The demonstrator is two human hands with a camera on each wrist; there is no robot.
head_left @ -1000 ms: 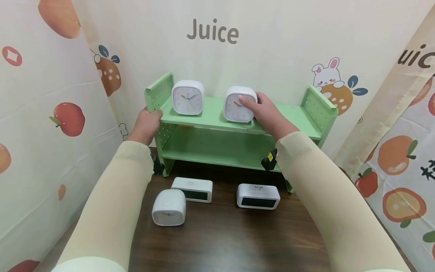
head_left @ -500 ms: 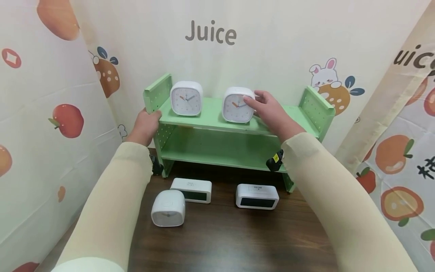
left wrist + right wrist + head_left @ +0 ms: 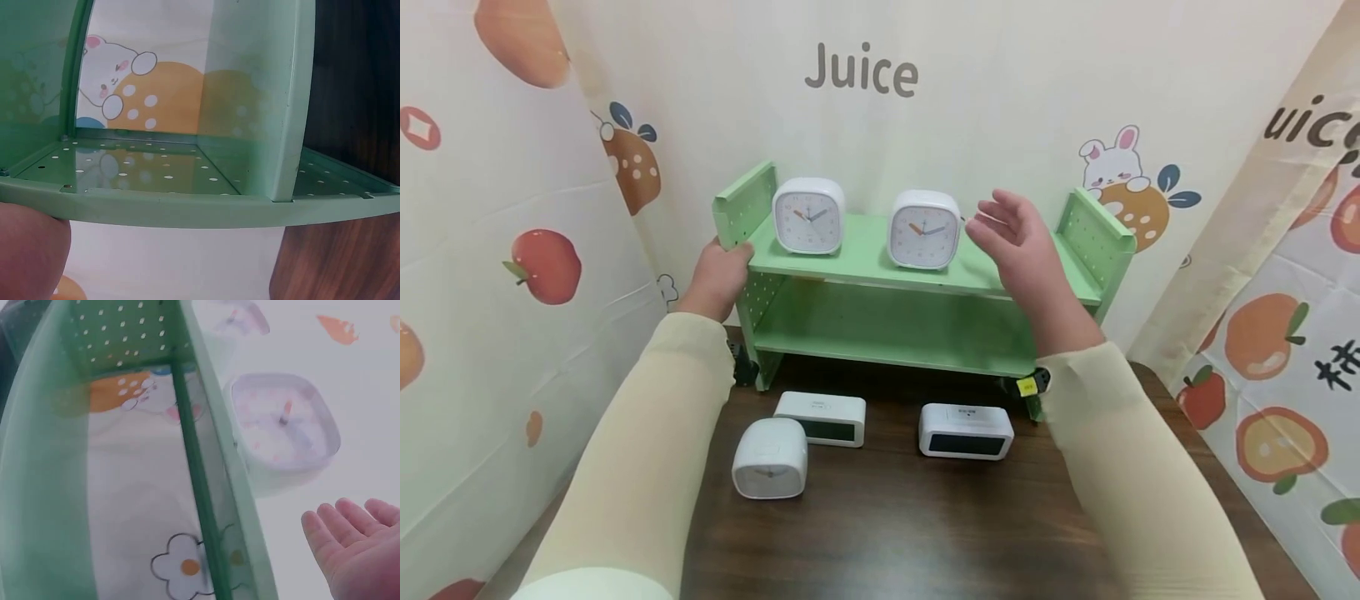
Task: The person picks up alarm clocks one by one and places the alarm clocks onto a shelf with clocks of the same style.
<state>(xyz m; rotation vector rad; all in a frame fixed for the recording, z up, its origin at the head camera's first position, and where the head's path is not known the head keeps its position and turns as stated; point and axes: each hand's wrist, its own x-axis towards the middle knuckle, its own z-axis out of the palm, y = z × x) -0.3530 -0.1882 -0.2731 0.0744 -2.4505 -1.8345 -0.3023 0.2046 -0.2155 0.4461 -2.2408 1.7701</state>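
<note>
My left hand (image 3: 717, 279) grips the left side panel of a green two-tier shelf (image 3: 880, 268), its thumb over the panel's front edge. In the left wrist view only part of that hand (image 3: 31, 253) shows, against the shelf's edge. Two white analog alarm clocks stand upright on the top tier: a left clock (image 3: 808, 217) and a right clock (image 3: 923, 231). Just right of the right clock my right hand (image 3: 1026, 254) hovers with extended fingers, apart from it and holding nothing. The right wrist view shows the same hand (image 3: 369, 550) beside the clock (image 3: 284, 425).
On the brown wooden table (image 3: 880, 533) before the shelf sit a white digital clock (image 3: 831, 407), another digital clock (image 3: 966, 432) and a third analog alarm clock (image 3: 770, 458), face tilted down. A fruit-print curtain (image 3: 1000, 100) hangs behind and on both sides.
My right hand has let go of the right alarm clock and drawn back to the right, its fingers spreading. That clock stays in place on the top tier. The left hand keeps its grip.
</note>
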